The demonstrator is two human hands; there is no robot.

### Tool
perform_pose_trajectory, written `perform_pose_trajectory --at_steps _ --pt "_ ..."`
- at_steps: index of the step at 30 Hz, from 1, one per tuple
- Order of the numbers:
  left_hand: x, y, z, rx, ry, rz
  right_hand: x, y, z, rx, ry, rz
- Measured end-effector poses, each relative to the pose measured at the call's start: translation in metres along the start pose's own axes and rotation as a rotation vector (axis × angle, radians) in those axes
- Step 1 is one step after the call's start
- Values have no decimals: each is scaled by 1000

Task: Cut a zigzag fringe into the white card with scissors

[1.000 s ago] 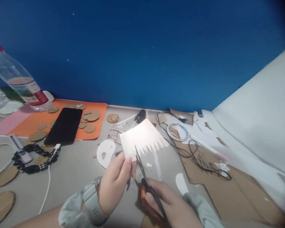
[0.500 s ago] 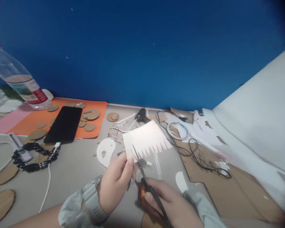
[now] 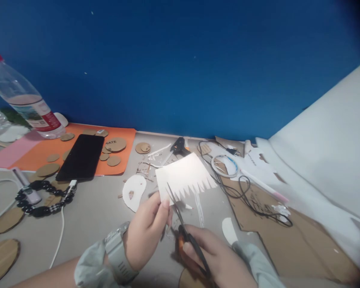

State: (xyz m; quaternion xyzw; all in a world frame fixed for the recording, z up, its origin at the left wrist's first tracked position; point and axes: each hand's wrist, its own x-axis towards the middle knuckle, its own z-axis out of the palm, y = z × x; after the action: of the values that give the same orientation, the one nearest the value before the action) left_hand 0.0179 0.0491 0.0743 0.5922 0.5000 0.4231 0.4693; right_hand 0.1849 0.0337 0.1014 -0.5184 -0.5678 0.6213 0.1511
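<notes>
My left hand (image 3: 147,230) pinches the near corner of a white paper sheet (image 3: 181,176) whose right edge is cut into a row of pointed teeth. My right hand (image 3: 211,256) grips black scissors (image 3: 183,224) with an orange handle part; the blades point up into the paper's lower edge, just right of my left thumb. A grey watch (image 3: 117,250) sits on my left wrist. Both hands hover low over the grey tabletop (image 3: 93,216).
A black phone (image 3: 81,157) lies on an orange mat (image 3: 33,154) with several cardboard discs (image 3: 115,144). A plastic bottle (image 3: 21,100) stands far left, a black bead bracelet (image 3: 45,200) near it. A glue gun (image 3: 178,146), black cable (image 3: 252,200), tape ring (image 3: 224,165) and brown cardboard (image 3: 288,240) lie right.
The scissor blades have crept slightly further into the paper's lower edge, and the paper has shifted a little to the right. Both hands stay in nearly the same place.
</notes>
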Motion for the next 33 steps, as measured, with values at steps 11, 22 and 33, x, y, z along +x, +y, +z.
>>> perform_pose_trajectory --at_steps 11,22,33 --pt "-1 2 -1 -15 21 7 2 4 5 175 -38 4" --pt "-1 -1 0 -16 34 -9 6 15 5 158 -30 6" --pt "-2 -2 0 -47 21 -26 5 18 7 109 -1 -3"
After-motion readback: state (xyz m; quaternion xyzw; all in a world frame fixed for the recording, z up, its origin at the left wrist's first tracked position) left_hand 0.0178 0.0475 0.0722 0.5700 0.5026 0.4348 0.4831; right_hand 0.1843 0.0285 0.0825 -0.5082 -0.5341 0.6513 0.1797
